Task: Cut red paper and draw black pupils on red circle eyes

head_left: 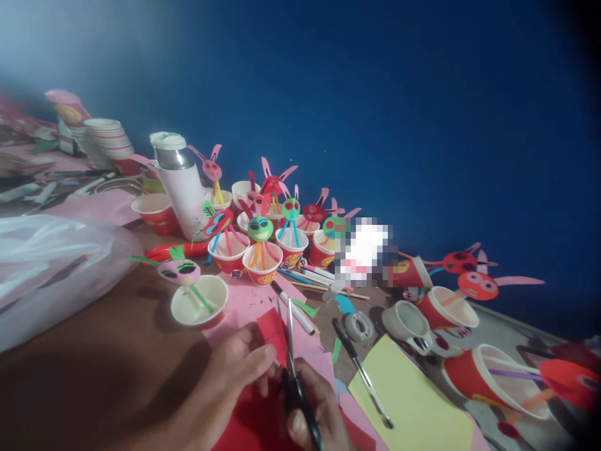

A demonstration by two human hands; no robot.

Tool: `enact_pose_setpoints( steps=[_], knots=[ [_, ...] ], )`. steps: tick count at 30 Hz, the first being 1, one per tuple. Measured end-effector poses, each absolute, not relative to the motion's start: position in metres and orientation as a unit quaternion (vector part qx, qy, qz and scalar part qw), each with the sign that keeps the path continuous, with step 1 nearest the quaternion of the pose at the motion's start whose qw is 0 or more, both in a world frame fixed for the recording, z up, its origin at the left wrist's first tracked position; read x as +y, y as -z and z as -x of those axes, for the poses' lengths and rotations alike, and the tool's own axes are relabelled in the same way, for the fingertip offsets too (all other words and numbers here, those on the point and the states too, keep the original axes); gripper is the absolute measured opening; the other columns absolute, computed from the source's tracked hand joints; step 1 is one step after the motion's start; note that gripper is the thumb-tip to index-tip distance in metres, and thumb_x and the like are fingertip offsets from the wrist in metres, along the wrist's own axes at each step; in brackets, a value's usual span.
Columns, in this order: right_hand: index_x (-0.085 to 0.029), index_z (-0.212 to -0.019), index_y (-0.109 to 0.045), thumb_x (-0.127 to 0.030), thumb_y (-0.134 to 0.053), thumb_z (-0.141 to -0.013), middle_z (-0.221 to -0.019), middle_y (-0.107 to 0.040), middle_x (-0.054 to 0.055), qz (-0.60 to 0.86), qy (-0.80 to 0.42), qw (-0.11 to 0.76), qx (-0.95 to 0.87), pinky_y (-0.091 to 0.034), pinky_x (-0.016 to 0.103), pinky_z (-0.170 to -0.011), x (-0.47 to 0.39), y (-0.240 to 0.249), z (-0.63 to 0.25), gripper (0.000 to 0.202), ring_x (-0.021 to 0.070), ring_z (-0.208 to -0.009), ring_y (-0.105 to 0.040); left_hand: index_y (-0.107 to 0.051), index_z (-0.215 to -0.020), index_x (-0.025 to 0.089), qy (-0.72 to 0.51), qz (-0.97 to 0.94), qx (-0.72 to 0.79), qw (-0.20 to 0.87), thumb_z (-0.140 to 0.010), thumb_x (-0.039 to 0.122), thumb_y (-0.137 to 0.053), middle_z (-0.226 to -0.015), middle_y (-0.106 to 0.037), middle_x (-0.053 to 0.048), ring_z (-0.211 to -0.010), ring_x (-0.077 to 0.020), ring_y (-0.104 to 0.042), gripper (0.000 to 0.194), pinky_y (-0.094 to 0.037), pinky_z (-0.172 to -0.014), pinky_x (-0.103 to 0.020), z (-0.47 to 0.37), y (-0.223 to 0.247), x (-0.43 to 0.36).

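Note:
My left hand (pixel 235 369) pinches a small piece of red paper (pixel 273 334) between thumb and fingers. My right hand (pixel 319 401) is wrapped round the black handles of a pair of scissors (pixel 290 338), whose blades point away from me, parted, alongside the red piece. Whether the blades touch the paper I cannot tell. Below both hands lies a larger red sheet (pixel 253 419) on pink paper (pixel 248 307). A marker (pixel 295 308) rests just beyond the scissor tips. To the right, a pen (pixel 361 373) lies partly across yellow paper (pixel 413 394).
Several paper cups with rabbit-like paper heads on straws, such as a green one (pixel 260 230), stand at the back and right. A white flask (pixel 178 188) stands behind, near stacked cups (pixel 110 141). A plastic bag (pixel 61 269) lies left; a tape roll (pixel 359 326) sits right.

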State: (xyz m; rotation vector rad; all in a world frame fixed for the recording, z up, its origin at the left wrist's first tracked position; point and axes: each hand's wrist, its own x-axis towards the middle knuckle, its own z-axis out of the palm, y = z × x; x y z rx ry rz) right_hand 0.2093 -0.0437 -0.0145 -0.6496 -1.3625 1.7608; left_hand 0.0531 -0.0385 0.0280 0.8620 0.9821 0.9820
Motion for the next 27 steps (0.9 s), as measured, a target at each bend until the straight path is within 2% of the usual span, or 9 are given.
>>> enact_pose_setpoints(
  steps=[4,12,16,20,27],
  knots=[
    [-0.02,-0.088,-0.053,-0.056,-0.064,-0.07,-0.064,-0.04,-0.004,0.283,-0.679,0.392,-0.553,-0.022,0.023,-0.048,-0.043,0.016,-0.213,0.042,0.0081,-0.051,-0.029,-0.054,-0.084,0.015,-0.435,-0.378,0.46,0.676,-0.08,0.04,-0.059,-0.07,-0.055,-0.001,-0.061,-0.0102,-0.048,0.027,-0.041,-0.059,-0.023,-0.06,-0.032,-0.038],
    [-0.02,-0.097,-0.052,-0.058,-0.064,-0.069,-0.063,-0.036,-0.005,0.333,-0.672,0.36,-0.555,-0.02,0.023,-0.048,-0.05,0.031,-0.218,0.049,0.0092,-0.053,-0.026,-0.051,-0.072,0.015,-0.44,-0.361,0.482,0.667,-0.077,0.034,-0.06,-0.06,-0.05,0.002,-0.059,-0.0108,-0.045,0.022,-0.038,-0.058,-0.023,-0.063,-0.034,-0.028],
    [-0.02,-0.105,-0.05,-0.059,-0.064,-0.069,-0.065,-0.036,-0.004,0.348,-0.666,0.347,-0.561,-0.025,0.023,-0.05,-0.052,0.028,-0.22,0.055,0.0104,-0.055,-0.028,-0.053,-0.069,0.014,-0.438,-0.351,0.496,0.663,-0.075,0.032,-0.061,-0.058,-0.052,0.002,-0.056,-0.0098,-0.045,0.02,-0.038,-0.056,-0.021,-0.062,-0.037,-0.026],
    [-0.022,-0.115,-0.045,-0.057,-0.065,-0.069,-0.066,-0.035,-0.004,0.342,-0.682,0.324,-0.559,-0.03,0.023,-0.051,-0.055,0.025,-0.222,0.061,0.0107,-0.055,-0.031,-0.054,-0.071,0.014,-0.428,-0.343,0.502,0.668,-0.074,0.031,-0.06,-0.061,-0.055,0.0,-0.057,-0.0124,-0.049,0.018,-0.041,-0.058,-0.025,-0.06,-0.037,-0.025],
    [-0.025,-0.112,-0.05,-0.063,-0.063,-0.068,-0.076,-0.048,0.003,0.403,-0.695,0.308,-0.51,-0.037,0.028,-0.056,-0.065,0.026,-0.227,0.059,0.0166,-0.064,-0.041,-0.054,-0.067,0.014,-0.41,-0.335,0.506,0.68,-0.069,0.03,-0.06,-0.06,-0.051,0.0,-0.058,-0.0124,-0.048,0.017,-0.039,-0.057,-0.025,-0.057,-0.039,-0.024]
  ],
)
